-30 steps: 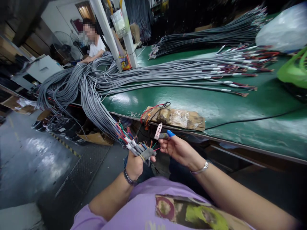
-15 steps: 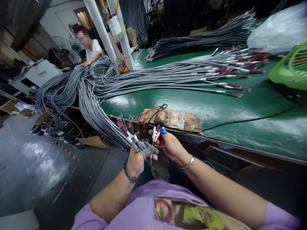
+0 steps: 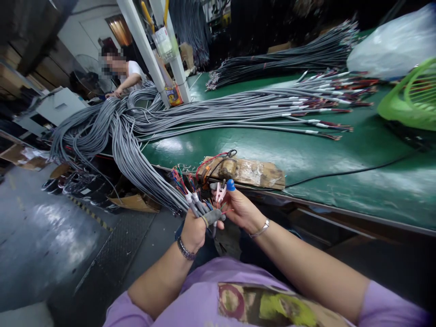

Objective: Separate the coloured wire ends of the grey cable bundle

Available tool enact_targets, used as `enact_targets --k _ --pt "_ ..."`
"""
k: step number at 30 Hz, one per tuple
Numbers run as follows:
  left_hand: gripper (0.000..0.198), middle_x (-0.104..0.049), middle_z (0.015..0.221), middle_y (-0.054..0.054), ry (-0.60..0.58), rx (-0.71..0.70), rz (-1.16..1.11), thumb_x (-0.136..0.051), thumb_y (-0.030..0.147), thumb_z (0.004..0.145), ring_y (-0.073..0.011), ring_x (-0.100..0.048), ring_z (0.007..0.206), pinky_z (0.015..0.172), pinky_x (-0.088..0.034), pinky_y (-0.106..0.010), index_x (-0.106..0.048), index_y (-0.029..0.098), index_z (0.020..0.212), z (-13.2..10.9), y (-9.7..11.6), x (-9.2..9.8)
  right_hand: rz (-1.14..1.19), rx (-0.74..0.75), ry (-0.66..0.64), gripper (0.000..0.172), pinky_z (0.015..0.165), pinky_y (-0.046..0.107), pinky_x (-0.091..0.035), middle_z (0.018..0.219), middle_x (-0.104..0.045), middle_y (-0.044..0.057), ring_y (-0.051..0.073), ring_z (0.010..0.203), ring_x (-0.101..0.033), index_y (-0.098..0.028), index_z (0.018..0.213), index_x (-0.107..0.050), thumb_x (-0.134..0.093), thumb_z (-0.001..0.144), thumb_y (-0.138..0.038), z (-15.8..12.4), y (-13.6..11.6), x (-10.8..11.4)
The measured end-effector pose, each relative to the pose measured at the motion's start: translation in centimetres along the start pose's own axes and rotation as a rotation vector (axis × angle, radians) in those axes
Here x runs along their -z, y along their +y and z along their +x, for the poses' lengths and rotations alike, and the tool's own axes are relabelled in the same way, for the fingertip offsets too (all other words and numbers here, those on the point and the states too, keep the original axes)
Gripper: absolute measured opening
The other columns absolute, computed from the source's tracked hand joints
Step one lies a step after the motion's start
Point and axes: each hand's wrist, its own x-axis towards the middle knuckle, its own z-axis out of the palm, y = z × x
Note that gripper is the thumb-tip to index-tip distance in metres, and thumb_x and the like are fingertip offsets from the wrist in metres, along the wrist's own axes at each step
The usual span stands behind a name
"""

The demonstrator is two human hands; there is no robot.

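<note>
My left hand (image 3: 195, 230) is closed around several grey cables (image 3: 195, 205), with a grey cover on its thumb. White bands and loose coloured wires (image 3: 180, 179) show at the cable ends above the fist. A pink clip (image 3: 220, 193) is pinched between the thumb and fingers of my right hand (image 3: 243, 211), whose thumb wears a blue tip cover. The clip's lower end is at thin bared wires beside my left thumb. Whether its jaws grip a wire is too small to tell.
Long grey cables (image 3: 218, 109) lie across the green bench (image 3: 340, 168). A wooden board (image 3: 257, 172) with red and black leads sits at its front edge. Dark cables (image 3: 286, 63), a plastic bag (image 3: 391, 45) and a green basket-like object (image 3: 408, 97) are farther back. A co-worker (image 3: 131, 77) handles cables.
The cable ends at my left hand have shifted slightly right and down. My right hand and the pink clip keep nearly the same place. The co-worker's head and arm have moved a little left.
</note>
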Motion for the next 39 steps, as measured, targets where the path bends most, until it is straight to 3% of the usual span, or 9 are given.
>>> enact_targets --k 6,13,18,22,28,34,39 --pt "0.030 -0.064 0.049 -0.004 0.008 0.037 0.011 -0.078 0.038 0.061 -0.0144 -0.057 0.043 0.047 -0.040 -0.025 -0.063 0.013 0.056 0.1 -0.2 0.0 0.048 0.007 0.068 0.042 0.049 0.024 -0.045 0.059 -0.062 0.001 0.011 0.052 -0.053 -0.016 0.069 -0.066 -0.076 0.064 -0.057 0.2 0.0 -0.2" --pt "0.029 -0.064 0.049 -0.004 0.002 -0.006 0.020 -0.077 0.038 0.064 -0.0136 -0.056 0.044 0.046 -0.039 -0.024 -0.065 0.013 0.057 -0.6 -0.4 0.4 0.027 -0.067 -0.040 0.050 0.051 0.024 -0.048 0.065 -0.063 0.002 0.011 0.053 -0.054 -0.017 0.075 -0.067 -0.063 0.071 -0.067 -0.7 -0.6 0.2" --pt "0.027 -0.065 0.053 -0.004 -0.010 -0.070 0.059 -0.074 0.038 0.071 -0.0126 -0.056 0.048 0.049 -0.040 -0.024 -0.068 0.014 0.061 -1.8 -1.2 1.2 0.003 -0.085 -0.047 0.032 0.055 0.022 -0.048 0.072 -0.064 0.001 0.010 0.059 -0.053 -0.017 0.083 -0.069 -0.070 0.075 -0.049 -1.6 -1.1 0.3" --pt "0.028 -0.065 0.053 -0.003 0.066 -0.070 0.006 -0.075 0.041 0.068 -0.0137 -0.057 0.048 0.049 -0.041 -0.025 -0.068 0.015 0.062 -1.8 -1.0 0.8 -0.057 -0.050 -0.007 0.024 0.053 0.020 -0.046 0.067 -0.060 0.000 0.009 0.057 -0.049 -0.016 0.087 -0.070 -0.072 0.075 -0.036 -1.8 -1.2 0.1" --pt "0.025 -0.065 0.051 -0.002 0.084 -0.087 -0.027 -0.076 0.037 0.068 -0.0122 -0.057 0.047 0.055 -0.045 -0.026 -0.068 0.014 0.061 -1.1 -0.6 -0.2 -0.088 -0.031 0.057 0.035 0.050 0.022 -0.041 0.063 -0.058 -0.002 0.009 0.054 -0.047 -0.018 0.075 -0.065 -0.077 0.066 -0.049 -1.6 -1.0 -0.2" --pt "0.022 -0.066 0.053 -0.003 0.068 -0.080 -0.003 -0.074 0.034 0.071 -0.0129 -0.059 0.051 0.057 -0.045 -0.025 -0.070 0.013 0.064 -0.8 -0.9 -0.1 -0.430 0.290 0.256 0.045 0.051 0.024 -0.035 0.056 -0.056 -0.001 0.010 0.052 -0.043 -0.017 0.063 -0.063 -0.070 0.068 -0.062 -1.4 -0.2 0.2" --pt "0.025 -0.065 0.051 -0.003 0.079 -0.093 0.010 -0.075 0.037 0.070 -0.0144 -0.060 0.052 0.059 -0.046 -0.026 -0.069 0.013 0.063 -0.5 -1.3 -0.1 -0.194 0.098 0.062 0.052 0.050 0.027 -0.040 0.063 -0.060 0.002 0.013 0.055 -0.049 -0.017 0.077 -0.067 -0.064 0.069 -0.069 -0.9 0.2 0.2"
